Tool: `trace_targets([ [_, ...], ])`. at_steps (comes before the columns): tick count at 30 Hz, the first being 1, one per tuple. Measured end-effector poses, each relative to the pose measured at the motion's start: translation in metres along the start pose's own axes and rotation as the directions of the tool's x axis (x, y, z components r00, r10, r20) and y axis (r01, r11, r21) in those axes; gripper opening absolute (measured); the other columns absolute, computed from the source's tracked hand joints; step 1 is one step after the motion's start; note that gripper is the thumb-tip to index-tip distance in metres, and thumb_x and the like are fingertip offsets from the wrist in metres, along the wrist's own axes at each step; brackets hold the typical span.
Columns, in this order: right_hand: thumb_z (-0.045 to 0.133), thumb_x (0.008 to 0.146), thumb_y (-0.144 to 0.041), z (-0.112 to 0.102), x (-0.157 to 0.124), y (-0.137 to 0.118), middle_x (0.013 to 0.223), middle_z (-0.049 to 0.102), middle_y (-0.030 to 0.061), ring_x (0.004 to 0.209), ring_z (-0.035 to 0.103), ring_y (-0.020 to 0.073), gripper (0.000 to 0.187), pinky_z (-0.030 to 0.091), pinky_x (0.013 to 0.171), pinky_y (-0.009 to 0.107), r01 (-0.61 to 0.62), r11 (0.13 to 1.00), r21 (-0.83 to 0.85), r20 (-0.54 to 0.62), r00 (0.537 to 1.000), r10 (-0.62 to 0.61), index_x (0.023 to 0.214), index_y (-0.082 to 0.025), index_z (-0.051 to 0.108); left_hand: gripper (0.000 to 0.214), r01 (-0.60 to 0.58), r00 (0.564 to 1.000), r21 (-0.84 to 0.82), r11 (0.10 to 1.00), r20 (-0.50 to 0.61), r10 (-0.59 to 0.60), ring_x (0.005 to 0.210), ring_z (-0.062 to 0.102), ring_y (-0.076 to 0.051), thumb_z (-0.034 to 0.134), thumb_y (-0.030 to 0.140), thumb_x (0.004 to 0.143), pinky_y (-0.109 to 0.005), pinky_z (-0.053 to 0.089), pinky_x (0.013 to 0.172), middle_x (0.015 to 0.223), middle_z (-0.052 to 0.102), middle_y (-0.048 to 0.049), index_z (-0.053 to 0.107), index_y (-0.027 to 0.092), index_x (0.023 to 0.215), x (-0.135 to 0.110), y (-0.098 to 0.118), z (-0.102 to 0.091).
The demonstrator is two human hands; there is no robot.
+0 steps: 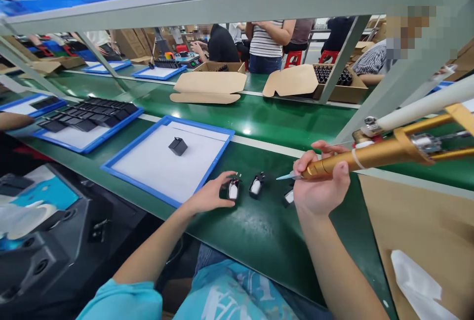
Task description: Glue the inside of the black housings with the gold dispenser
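My right hand (322,181) is wrapped round a gold-coloured glue dispensing gun (355,161), whose pale blue tapered nozzle (285,177) points left over the green bench. Between the thumb and fingers of my left hand (213,192) is a small black box (232,189) with a white part inside, standing on the bench. A second such black box (256,186) stands just right of it, untouched. Farther right, another black box (289,196) is partly hidden behind my right hand. The nozzle tip is apart from all of these boxes.
A blue-rimmed tray (148,181) with one black box (178,146) lies to the left. Beyond it, another tray (87,148) bears many black boxes. A brown cardboard sheet (392,221) lies at right. An overhead shelf frame (222,1) crosses above; co-workers sit and stand behind the bench.
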State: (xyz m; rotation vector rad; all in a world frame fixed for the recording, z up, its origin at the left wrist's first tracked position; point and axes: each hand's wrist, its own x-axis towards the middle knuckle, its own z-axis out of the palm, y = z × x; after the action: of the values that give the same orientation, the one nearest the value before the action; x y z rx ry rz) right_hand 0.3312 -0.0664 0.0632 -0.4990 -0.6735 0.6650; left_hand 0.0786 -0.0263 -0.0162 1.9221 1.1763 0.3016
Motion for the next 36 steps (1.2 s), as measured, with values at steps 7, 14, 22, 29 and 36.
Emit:
trace_targets([
  [7, 0.058, 0.078, -0.044, 0.007, -0.009, -0.006, 0.091, 0.057, -0.0031, 0.046, 0.05, 0.0077, 0.027, 0.035, 0.037, 0.023, -0.022, 0.999, 0.024, -0.021, 1.0, 0.022, 0.098, -0.028, 0.049, 0.093, -0.084, 0.993, -0.042, 0.996, 0.078, 0.087, 0.127, 0.051, -0.029, 0.079, 0.039, 0.071, -0.046, 0.042, 0.108, 0.139, 0.051, -0.0106, 0.03, 0.028, 0.149, -0.011, -0.006, 0.03],
  [14, 0.058, 0.078, -0.047, 0.01, -0.011, -0.009, 0.089, 0.055, -0.0024, 0.046, 0.05, 0.0068, 0.034, 0.035, 0.036, 0.022, -0.045, 0.999, 0.023, -0.001, 0.999, 0.045, 0.104, -0.026, 0.052, 0.07, -0.094, 0.956, -0.031, 0.995, -0.281, 0.081, 0.128, 0.052, -0.028, 0.068, 0.028, 0.078, -0.039, 0.05, 0.101, 0.152, 0.037, -0.0126, 0.041, 0.025, 0.142, -0.027, -0.011, 0.056],
  [22, 0.061, 0.077, -0.051, 0.018, -0.021, -0.012, 0.086, 0.057, -0.0026, 0.045, 0.051, 0.0059, 0.03, 0.037, 0.035, 0.021, -0.093, 0.994, 0.063, 0.112, 0.99, 0.085, 0.09, -0.024, 0.058, 0.036, -0.022, 0.843, 0.204, 0.979, -0.523, 0.127, 0.083, 0.071, -0.021, 0.061, 0.036, 0.089, -0.032, 0.057, 0.075, 0.11, 0.072, -0.0057, 0.056, 0.022, 0.121, -0.037, -0.009, 0.076],
  [29, 0.062, 0.077, -0.052, 0.025, -0.035, -0.017, 0.087, 0.058, -0.003, 0.046, 0.053, 0.0061, 0.034, 0.04, 0.036, 0.021, -0.124, 0.987, 0.102, 0.193, 0.976, 0.103, 0.097, -0.026, 0.055, 0.038, -0.199, 0.811, 0.233, 0.952, -0.506, 0.294, 0.088, 0.069, -0.019, 0.064, 0.039, 0.088, -0.027, 0.054, 0.07, 0.107, 0.07, -0.0053, 0.055, 0.022, 0.121, -0.031, 0.039, 0.062],
  [36, 0.062, 0.077, -0.053, 0.025, -0.035, -0.018, 0.088, 0.054, -0.0031, 0.046, 0.052, 0.0058, 0.033, 0.04, 0.036, 0.021, -0.119, 0.989, 0.085, 0.165, 0.981, 0.104, 0.094, -0.027, 0.051, 0.032, -0.305, 0.78, 0.204, 0.93, -0.507, 0.366, 0.084, 0.067, -0.019, 0.068, 0.036, 0.083, -0.029, 0.052, 0.073, 0.097, 0.07, -0.0037, 0.06, 0.022, 0.11, -0.024, 0.068, 0.053],
])
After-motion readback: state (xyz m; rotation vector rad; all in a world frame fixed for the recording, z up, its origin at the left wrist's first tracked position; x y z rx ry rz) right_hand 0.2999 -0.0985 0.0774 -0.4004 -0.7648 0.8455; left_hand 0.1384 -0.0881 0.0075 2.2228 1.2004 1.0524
